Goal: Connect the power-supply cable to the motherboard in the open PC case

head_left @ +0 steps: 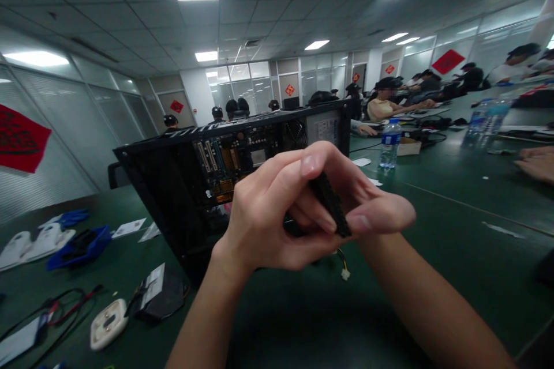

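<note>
Both my hands are raised together in front of an open black computer case (pixel 164 184) lying on its side on the green table (pixel 454 225). My left hand (pixel 268 213) and my right hand (pixel 372 207) pinch a thin black ribbed part (pixel 331 202), a slim strip held edge-on between the fingers. The case shows a motherboard (pixel 229 161) with slots and a fan. A small white cable connector (pixel 345 273) dangles just below my hands.
Left on the table lie blue and white plastic parts (pixel 73 242), cables (pixel 47 311), a white device (pixel 108 323) and papers. A water bottle (pixel 390 144) stands behind the case. Another person's hand (pixel 536 162) rests at the right edge; several people sit further back.
</note>
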{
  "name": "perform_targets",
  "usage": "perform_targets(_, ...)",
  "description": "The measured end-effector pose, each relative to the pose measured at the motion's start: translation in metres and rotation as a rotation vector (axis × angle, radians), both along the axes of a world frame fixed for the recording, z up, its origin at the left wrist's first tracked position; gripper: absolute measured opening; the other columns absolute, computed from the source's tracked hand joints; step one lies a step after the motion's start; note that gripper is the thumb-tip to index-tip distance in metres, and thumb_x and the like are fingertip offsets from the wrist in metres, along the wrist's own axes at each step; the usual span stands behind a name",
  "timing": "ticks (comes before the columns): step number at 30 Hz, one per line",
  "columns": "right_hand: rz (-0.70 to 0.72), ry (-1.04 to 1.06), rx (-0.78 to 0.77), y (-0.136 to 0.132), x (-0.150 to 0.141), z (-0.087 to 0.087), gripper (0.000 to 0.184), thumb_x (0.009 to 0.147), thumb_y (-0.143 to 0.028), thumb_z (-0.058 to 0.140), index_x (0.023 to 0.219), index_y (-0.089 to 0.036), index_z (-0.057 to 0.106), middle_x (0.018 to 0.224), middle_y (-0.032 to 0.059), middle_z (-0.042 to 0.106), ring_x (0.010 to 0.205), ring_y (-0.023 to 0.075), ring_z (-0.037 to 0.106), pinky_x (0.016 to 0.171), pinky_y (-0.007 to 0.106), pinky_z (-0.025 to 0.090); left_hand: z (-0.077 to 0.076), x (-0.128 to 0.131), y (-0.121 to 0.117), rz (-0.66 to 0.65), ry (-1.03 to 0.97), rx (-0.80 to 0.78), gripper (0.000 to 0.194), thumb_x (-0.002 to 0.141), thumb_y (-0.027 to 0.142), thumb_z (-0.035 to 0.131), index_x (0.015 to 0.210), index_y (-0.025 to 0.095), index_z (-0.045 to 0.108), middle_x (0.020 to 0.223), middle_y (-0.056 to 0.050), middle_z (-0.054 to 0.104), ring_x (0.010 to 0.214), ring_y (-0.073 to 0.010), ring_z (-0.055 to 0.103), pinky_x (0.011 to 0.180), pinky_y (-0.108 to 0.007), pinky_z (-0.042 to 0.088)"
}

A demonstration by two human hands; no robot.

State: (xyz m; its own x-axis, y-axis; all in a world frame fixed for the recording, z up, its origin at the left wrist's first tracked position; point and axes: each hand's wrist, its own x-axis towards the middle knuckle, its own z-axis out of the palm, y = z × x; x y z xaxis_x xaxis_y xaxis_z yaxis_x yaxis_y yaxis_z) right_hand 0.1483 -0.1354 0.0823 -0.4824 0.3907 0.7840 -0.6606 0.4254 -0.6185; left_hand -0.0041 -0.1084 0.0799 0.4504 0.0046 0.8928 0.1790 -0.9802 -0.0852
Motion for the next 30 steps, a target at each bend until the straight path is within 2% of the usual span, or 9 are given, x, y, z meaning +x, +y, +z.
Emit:
perform_targets(3, -0.001, -0.009, 0.008, -0.002, 0.001, -0.001, 0.032, 0.078, -0.017, 0.066, 0.109, -0.022, 0.058, 0.072, -0.0029, 0.054, 0.065, 0.0109, 0.051, 0.061, 0.022, 0.042, -0.001, 0.0, 0.002, -0.008, 0.049, 0.006, 0.054, 0.077, 0.047, 0.073, 0.121, 0.02, 0.059, 0.104, -0.01, 0.07, 0.09, -0.0265, 0.072, 0.066, -0.035, 0.061)
perform_targets(9, 0.096, 0.106, 0.088, 0.011, -0.007, -0.008, 0.034, 0.071, -0.022, 0.072, 0.1, -0.022, 0.055, 0.071, -0.004, 0.053, 0.058, 0.0095, 0.047, 0.056, 0.021, 0.039, 0.007, 0.001, 0.002, -0.101, 0.069, 0.053, 0.052, 0.078, 0.044, 0.074, 0.121, 0.02, 0.056, 0.112, -0.01, 0.068, 0.097, -0.0243, 0.07, 0.077, -0.033, 0.059)
perform_targets(16, 0.02, 0.085, 0.039, 0.012, -0.007, -0.004, 0.037, 0.066, -0.025, 0.075, 0.098, -0.023, 0.055, 0.075, -0.0017, 0.053, 0.059, 0.0111, 0.047, 0.055, 0.023, 0.042, 0.006, 0.0, 0.01, -0.14, 0.068, 0.075, 0.059, 0.082, 0.049, 0.073, 0.129, 0.021, 0.05, 0.112, -0.009, 0.067, 0.101, -0.0246, 0.069, 0.081, -0.034, 0.058)
perform_targets(20, 0.012, 0.096, 0.076, 0.015, -0.007, -0.005, 0.036, 0.068, -0.024, 0.073, 0.1, -0.023, 0.057, 0.074, -0.0022, 0.052, 0.059, 0.0109, 0.047, 0.056, 0.023, 0.042, 0.006, -0.001, 0.01, -0.126, 0.093, 0.031, 0.06, 0.082, 0.048, 0.074, 0.13, 0.023, 0.05, 0.108, -0.008, 0.067, 0.102, -0.0249, 0.068, 0.082, -0.034, 0.058)
perform_targets(30, -0.097, 0.055, 0.103, 0.012, -0.009, 0.001, 0.039, 0.071, -0.027, 0.07, 0.107, -0.023, 0.056, 0.079, -0.0019, 0.05, 0.066, 0.0113, 0.047, 0.06, 0.023, 0.042, 0.008, -0.007, 0.008, -0.135, 0.109, -0.136, 0.061, 0.081, 0.044, 0.077, 0.131, 0.021, 0.05, 0.096, -0.001, 0.065, 0.082, -0.0156, 0.065, 0.072, -0.026, 0.054)
